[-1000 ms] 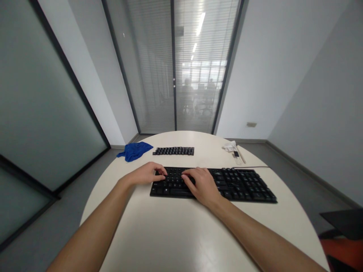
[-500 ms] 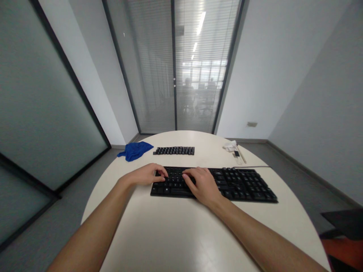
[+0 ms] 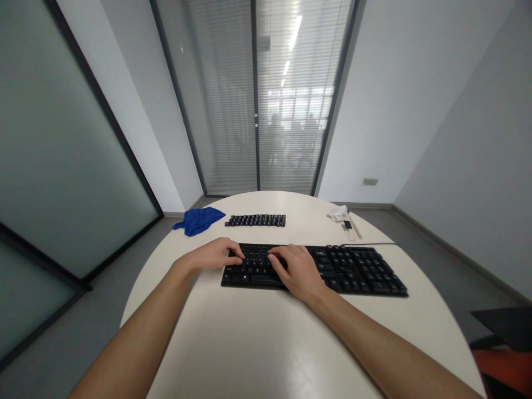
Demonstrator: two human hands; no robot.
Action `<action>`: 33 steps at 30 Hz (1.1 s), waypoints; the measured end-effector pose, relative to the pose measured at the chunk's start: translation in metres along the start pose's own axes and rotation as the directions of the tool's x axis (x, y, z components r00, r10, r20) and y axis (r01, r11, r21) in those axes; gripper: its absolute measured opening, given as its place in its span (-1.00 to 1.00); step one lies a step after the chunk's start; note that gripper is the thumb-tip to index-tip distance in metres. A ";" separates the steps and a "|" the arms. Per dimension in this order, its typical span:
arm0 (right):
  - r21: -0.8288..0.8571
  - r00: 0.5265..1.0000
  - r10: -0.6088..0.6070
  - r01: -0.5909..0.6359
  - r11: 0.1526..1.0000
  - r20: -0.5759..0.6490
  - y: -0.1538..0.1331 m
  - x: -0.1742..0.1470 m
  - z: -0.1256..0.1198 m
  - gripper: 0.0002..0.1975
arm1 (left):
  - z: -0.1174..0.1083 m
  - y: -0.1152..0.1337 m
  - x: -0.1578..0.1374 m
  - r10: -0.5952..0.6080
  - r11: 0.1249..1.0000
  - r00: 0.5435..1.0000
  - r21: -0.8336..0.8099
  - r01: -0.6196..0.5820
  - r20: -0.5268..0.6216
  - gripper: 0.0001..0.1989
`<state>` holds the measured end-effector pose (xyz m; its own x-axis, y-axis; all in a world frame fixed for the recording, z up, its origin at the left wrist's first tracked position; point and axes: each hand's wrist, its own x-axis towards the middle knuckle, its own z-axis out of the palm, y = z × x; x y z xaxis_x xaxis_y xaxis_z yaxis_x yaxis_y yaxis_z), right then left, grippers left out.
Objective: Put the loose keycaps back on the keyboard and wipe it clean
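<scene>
Keyboard (image 3: 353, 271): across the table (image 3: 249, 343), between its side edges. Left hand (image 3: 216, 254) and right hand (image 3: 300, 270): fingers bent over it; grip cannot be told. Apparent step: handling keys (image 3: 257, 271). Next move calls for fingertip precision.

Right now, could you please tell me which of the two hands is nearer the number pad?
The right hand; it reaches over the keyboard between the number pad and the left hand, which is at the keyboard's opposite end.
</scene>
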<state>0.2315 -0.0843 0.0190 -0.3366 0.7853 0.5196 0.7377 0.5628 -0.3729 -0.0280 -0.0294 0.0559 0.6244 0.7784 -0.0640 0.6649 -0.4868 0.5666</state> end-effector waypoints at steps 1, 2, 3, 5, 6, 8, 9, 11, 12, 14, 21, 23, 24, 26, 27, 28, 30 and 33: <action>-0.001 1.000 -0.001 0.001 1.000 0.000 0.000 0.000 0.000 -0.81 | 0.000 0.000 0.000 0.006 1.000 1.000 -0.005 -0.006 -0.002 -0.79; -0.002 1.000 -0.001 0.001 1.000 0.000 0.000 0.000 0.000 -0.81 | 0.001 -0.001 0.000 0.014 1.000 1.000 -0.009 -0.014 -0.004 -0.79; -0.003 1.000 0.000 0.000 1.000 0.000 0.000 0.000 0.000 -0.81 | 0.001 -0.001 0.001 0.022 1.000 1.000 -0.012 -0.022 -0.006 -0.79; -0.004 1.000 0.004 -0.004 1.000 0.002 0.000 -0.001 0.000 -0.80 | 0.001 -0.002 0.001 0.041 0.999 0.999 -0.013 -0.041 -0.005 -0.80; -0.004 1.000 0.006 -0.006 1.000 0.003 0.000 -0.001 0.000 -0.80 | 0.001 -0.001 0.001 0.049 0.999 0.999 -0.012 -0.049 -0.005 -0.80; -0.006 1.000 0.005 -0.005 1.000 0.006 0.001 -0.001 0.000 -0.79 | 0.001 0.000 0.001 0.062 0.998 0.998 0.001 -0.062 -0.007 -0.81; -0.007 1.000 0.004 -0.004 1.000 0.008 0.001 0.000 0.001 -0.80 | 0.001 0.002 0.001 0.068 0.998 0.998 0.014 -0.067 -0.009 -0.82; -0.009 1.000 0.004 -0.004 1.000 0.009 0.001 0.000 0.001 -0.80 | 0.001 0.005 0.001 0.080 0.995 0.997 0.054 -0.079 -0.013 -0.83; -0.009 1.000 0.005 -0.005 1.000 0.010 0.001 0.000 0.001 -0.81 | 0.001 0.007 0.001 0.085 0.994 0.996 0.074 -0.084 -0.015 -0.84; -0.006 1.000 0.006 -0.006 1.000 0.011 0.001 0.001 0.001 -0.81 | 0.002 0.008 0.001 0.088 0.991 0.996 0.099 -0.087 -0.013 -0.85; 0.004 1.000 0.008 -0.008 1.000 0.015 0.001 0.000 0.001 -0.81 | 0.004 0.004 0.003 0.070 0.997 0.997 0.031 -0.071 0.032 -0.80; 0.003 1.000 0.010 -0.010 1.000 0.019 0.001 0.000 0.001 -0.80 | 0.006 0.003 0.004 0.049 0.999 0.998 0.012 -0.050 0.034 -0.79; 0.001 1.000 0.011 -0.011 1.000 0.020 0.001 0.000 0.001 -0.80 | 0.006 0.002 0.005 0.026 1.000 0.999 -0.003 -0.026 0.033 -0.80; -0.003 1.000 0.013 -0.013 1.000 0.021 0.000 0.000 0.001 -0.80 | 0.008 0.000 0.007 -0.025 0.999 0.999 -0.037 0.026 0.025 -0.81; -0.005 1.000 0.014 -0.014 1.000 0.021 0.000 0.000 0.000 -0.80 | 0.008 0.000 0.007 -0.038 0.998 0.999 -0.047 0.039 0.022 -0.82; -0.005 1.000 0.014 -0.014 1.000 0.021 0.000 0.000 0.000 -0.80 | 0.009 -0.001 0.007 -0.039 0.998 0.999 -0.049 0.040 0.017 -0.83; -0.004 1.000 0.016 -0.016 1.000 0.021 0.000 0.000 0.000 -0.80 | 0.009 -0.001 0.007 -0.020 0.999 1.000 -0.036 0.020 0.004 -0.84; -0.001 1.000 0.015 -0.015 1.000 0.027 -0.001 0.000 0.000 -0.80 | 0.007 -0.001 0.006 0.001 0.999 1.000 -0.049 -0.002 -0.016 -0.84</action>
<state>0.2313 -0.0848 0.0192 -0.3409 0.8006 0.4928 0.7432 0.5505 -0.3803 -0.0219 -0.0272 0.0492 0.6185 0.7842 -0.0502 0.6428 -0.4681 0.6063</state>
